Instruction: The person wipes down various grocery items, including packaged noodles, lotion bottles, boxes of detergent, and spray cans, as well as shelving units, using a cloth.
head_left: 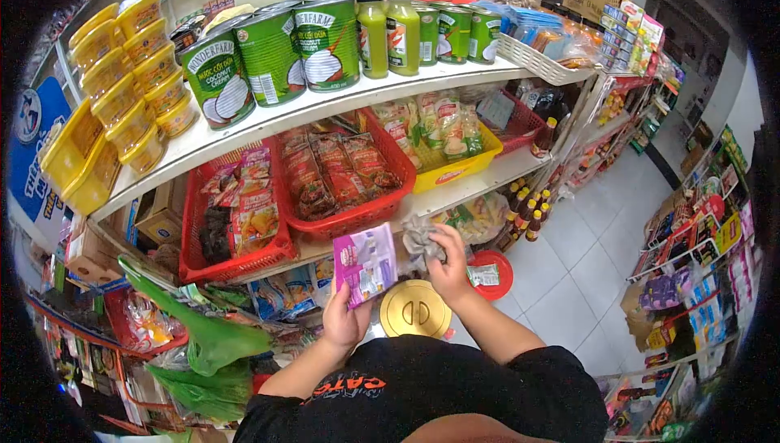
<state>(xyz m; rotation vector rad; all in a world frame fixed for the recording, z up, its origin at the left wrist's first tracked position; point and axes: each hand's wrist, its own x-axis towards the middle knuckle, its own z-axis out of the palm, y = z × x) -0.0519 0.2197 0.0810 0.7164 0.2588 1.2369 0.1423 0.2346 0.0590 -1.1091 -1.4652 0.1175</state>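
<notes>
A purple and white packet (365,264) is held by its lower left edge in my left hand (346,319), whose fingers are closed on it. My right hand (448,264) is closed round a crumpled grey cloth (421,241), just right of the packet. Both hands are in front of the lower shelf, above a round gold lid (415,310). Behind the packet stands a red basket (345,219) with red and brown sachets, and a second red basket (236,262) with packets is to its left.
Green coconut cream cans (325,45), green bottles (402,36) and stacked yellow tubs (146,61) line the upper shelf (325,97). A yellow basket (459,168) sits below them. Green plastic bags (215,337) hang at left; a red lid (504,276) lies at right.
</notes>
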